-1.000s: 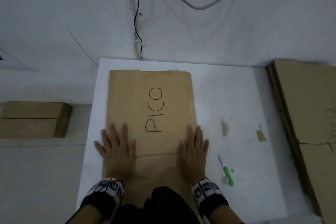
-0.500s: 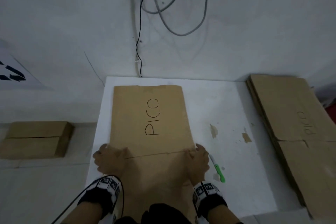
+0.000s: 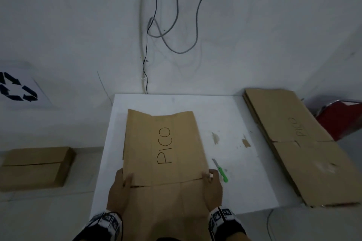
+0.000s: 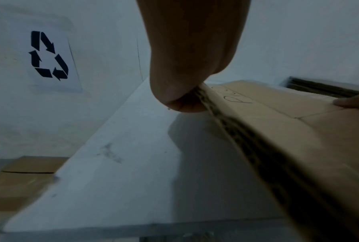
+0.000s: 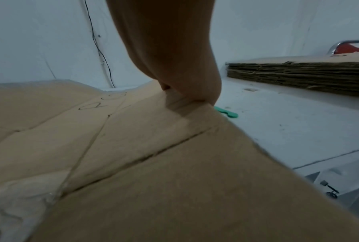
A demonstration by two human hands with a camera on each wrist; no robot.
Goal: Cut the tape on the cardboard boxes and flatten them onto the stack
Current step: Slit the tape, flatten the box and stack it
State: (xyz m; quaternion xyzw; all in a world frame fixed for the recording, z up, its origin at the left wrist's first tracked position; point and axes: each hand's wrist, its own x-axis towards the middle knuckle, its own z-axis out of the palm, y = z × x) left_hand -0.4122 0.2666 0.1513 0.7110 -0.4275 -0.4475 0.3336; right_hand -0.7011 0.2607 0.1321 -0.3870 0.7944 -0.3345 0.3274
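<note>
A flattened cardboard box (image 3: 162,143) marked "PICO" is lifted off the white table (image 3: 244,178), its near end raised toward me. My left hand (image 3: 122,182) grips its left edge (image 4: 211,104), thumb on top. My right hand (image 3: 212,179) grips the right edge (image 5: 195,104) the same way. The stack of flattened boxes (image 3: 293,143) lies on the table's right side, its layered edge (image 5: 298,77) showing in the right wrist view. A green-handled knife (image 3: 221,171) lies on the table just right of my right hand, its handle (image 5: 226,113) peeking out.
An intact cardboard box (image 3: 33,168) sits on the floor at the left. Cables (image 3: 176,25) hang on the wall behind the table. A red chair (image 3: 340,119) stands beyond the stack. A recycling sign (image 3: 15,88) is on the left wall. Tape scraps (image 3: 245,143) dot the table.
My hands went from pressing flat on the cardboard to gripping its side edges, and the flattened box has lifted off the table. My head has tilted up.
</note>
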